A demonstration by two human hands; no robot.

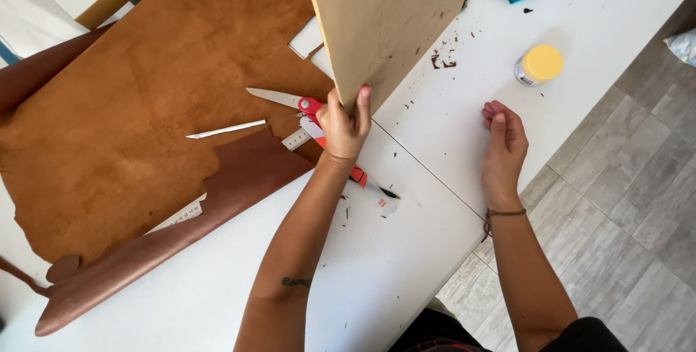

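Forearms nearest the lens, bare. Left hand [344, 123] pinched the lower corner of a tan board [384, 11], tilted up off the white table [406, 250]; best kept gripped low and lifted slowly, so crumbs slide clear of the work. Right hand [504, 145] lay on the table, fingers curled, grasping nothing. Beneath: red-handled scissors [301, 105], steel ruler [296, 139]. Left: suede-napped brown leather [130, 120], irregular edge, slim white knife [226, 129] on it. Beyond: yellow-lidded jar [539, 65], dark leather scraps [442, 58].
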